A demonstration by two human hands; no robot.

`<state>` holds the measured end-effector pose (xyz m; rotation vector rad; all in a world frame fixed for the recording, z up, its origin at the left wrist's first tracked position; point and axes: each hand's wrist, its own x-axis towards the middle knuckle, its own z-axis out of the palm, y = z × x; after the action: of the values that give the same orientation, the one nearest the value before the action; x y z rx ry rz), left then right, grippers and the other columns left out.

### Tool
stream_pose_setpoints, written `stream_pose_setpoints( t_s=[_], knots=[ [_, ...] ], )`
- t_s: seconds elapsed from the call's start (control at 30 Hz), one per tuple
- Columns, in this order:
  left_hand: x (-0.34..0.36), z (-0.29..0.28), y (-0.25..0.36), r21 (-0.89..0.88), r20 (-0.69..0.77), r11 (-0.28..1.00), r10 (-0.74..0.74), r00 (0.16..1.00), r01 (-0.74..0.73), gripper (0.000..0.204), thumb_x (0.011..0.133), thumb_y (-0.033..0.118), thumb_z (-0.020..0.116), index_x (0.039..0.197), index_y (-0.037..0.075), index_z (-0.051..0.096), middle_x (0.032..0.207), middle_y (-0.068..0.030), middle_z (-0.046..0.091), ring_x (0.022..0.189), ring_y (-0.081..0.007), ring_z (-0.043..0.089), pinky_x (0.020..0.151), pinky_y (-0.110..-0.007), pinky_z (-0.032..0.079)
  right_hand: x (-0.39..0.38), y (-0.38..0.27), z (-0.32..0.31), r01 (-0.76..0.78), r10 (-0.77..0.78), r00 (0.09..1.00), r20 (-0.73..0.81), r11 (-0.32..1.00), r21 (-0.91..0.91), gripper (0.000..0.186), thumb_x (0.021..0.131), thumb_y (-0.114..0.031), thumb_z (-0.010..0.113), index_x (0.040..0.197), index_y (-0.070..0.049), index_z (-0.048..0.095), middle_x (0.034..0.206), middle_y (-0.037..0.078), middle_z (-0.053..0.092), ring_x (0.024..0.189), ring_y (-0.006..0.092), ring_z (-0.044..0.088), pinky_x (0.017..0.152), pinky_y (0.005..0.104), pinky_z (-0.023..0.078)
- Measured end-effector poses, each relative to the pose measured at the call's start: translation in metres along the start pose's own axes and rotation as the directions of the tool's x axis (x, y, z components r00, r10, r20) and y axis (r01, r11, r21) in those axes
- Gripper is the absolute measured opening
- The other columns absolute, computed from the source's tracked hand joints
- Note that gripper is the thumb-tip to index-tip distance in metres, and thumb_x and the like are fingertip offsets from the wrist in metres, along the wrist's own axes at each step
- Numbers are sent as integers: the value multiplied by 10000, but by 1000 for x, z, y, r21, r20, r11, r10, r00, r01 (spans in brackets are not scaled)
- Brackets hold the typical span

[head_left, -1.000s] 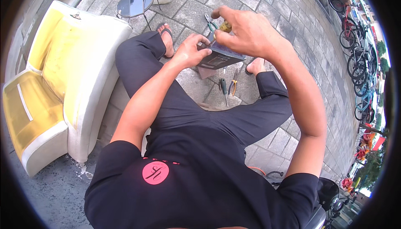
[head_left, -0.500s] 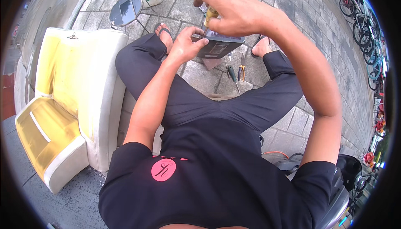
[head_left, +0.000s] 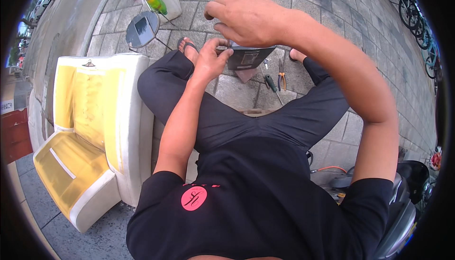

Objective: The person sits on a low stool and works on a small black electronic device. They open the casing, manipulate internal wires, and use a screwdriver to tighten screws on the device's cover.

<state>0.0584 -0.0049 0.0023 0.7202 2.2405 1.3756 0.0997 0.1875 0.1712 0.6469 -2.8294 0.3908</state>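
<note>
Since the earlier frame both hands are lower in view. One yellow-white armchair (head_left: 90,132) stands left. The left hand (head_left: 208,61) grips one dark flat box (head_left: 249,57) over the paving; the right hand (head_left: 246,18) pinches a thin tool above it. Two hand tools (head_left: 276,82) lie on the paving.

A flat dark grey device (head_left: 249,57) sits tilted above the paving.

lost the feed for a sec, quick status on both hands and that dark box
Left hand gripping the dark box at its left edge. Right hand above it, fingers pinched on a thin tool, barely visible. Screwdriver and pliers on the paving below, not in the way.
</note>
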Motion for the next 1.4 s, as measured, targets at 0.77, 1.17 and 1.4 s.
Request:
stream_pose_setpoints(
  t_s=[0.77,1.17,1.4],
  knots=[
    [1,-3,0,94,1,995,33,999,-32,317,982,125,829,1246,-7,715,1163,-167,701,893,-238,770,805,-372,620,-2,0,3,97,-82,983,-164,992,85,340,1004,-343,686,1163,-42,684,912,187,781,884,434,770,754,544,593],
    [1,-6,6,61,50,998,28,998,-31,323,998,55,791,1290,-35,687,1218,-168,703,955,-253,793,829,-359,628,-1,11,10,83,-77,988,-136,996,41,343,1010,-353,699,1178,-54,684,901,197,777,878,439,772,775,553,599],
    [-3,-9,6,8,30,999,36,999,-36,313,994,60,793,1278,-28,696,1231,-157,704,939,-238,784,821,-359,619,15,-21,-32,-185,199,938,284,980,-76,416,988,-322,703,1303,-52,667,1052,232,767,1027,441,762,857,576,591]
  ],
)
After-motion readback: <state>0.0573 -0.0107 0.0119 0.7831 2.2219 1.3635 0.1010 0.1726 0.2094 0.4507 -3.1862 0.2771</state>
